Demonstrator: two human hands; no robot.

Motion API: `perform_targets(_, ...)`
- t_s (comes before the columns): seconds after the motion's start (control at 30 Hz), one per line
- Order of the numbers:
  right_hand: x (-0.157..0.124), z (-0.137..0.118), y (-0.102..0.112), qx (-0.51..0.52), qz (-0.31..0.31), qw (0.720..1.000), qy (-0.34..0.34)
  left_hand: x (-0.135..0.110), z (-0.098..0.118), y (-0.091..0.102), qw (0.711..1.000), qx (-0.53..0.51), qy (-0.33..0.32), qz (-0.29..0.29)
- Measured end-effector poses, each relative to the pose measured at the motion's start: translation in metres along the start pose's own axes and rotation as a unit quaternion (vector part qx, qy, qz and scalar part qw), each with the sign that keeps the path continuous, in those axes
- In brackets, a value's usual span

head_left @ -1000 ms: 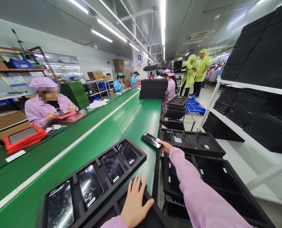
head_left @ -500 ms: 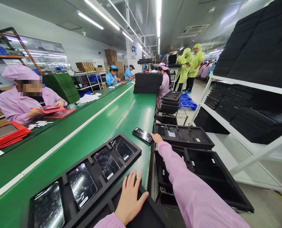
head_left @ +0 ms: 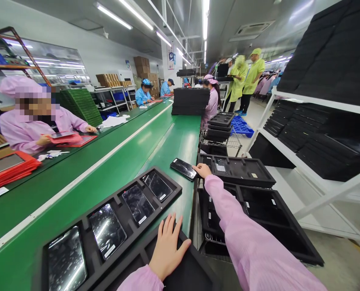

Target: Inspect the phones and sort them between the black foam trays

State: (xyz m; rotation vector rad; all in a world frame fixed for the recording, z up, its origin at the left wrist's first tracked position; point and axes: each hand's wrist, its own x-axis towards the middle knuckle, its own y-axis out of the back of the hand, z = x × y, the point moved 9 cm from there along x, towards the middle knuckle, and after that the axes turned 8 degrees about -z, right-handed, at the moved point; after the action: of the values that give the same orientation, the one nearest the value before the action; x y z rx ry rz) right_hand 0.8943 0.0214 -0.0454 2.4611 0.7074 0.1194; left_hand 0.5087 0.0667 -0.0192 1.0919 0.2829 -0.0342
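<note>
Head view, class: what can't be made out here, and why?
Head view:
Glossy black rectangular phone at the bare right hand: underside hidden by its own upper face.
Black foam tray under the bare left hand: part covered by that hand, near part cut off by the bottom edge.
Small white rectangular label, lower left: print too small.

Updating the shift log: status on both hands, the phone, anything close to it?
Right hand gripping near end of phone. Left hand spread on lower black tray. Phone over green surface; filled tray close by, tray stack farther along.
</note>
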Motion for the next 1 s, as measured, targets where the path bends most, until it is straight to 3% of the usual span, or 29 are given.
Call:
perform_targets(0.23,0.023,-0.005,-0.004,0.098,0.018,0.995,-0.022,-0.001,0.001,0.002,1.0,-0.005,0.005,-0.007)
perform_targets(0.53,0.043,0.013,0.039,0.11,0.066,0.988,-0.09,0.003,-0.003,-0.002,0.999,-0.031,-0.012,0.003)
perform_targets(0.83,0.04,0.019,0.016,0.115,0.072,0.982,-0.131,0.007,-0.006,-0.006,1.0,-0.022,-0.004,-0.011)
perform_targets(1.0,0.014,0.039,0.008,0.154,0.001,0.974,-0.168,0.006,-0.004,-0.004,1.0,-0.017,0.009,-0.017)
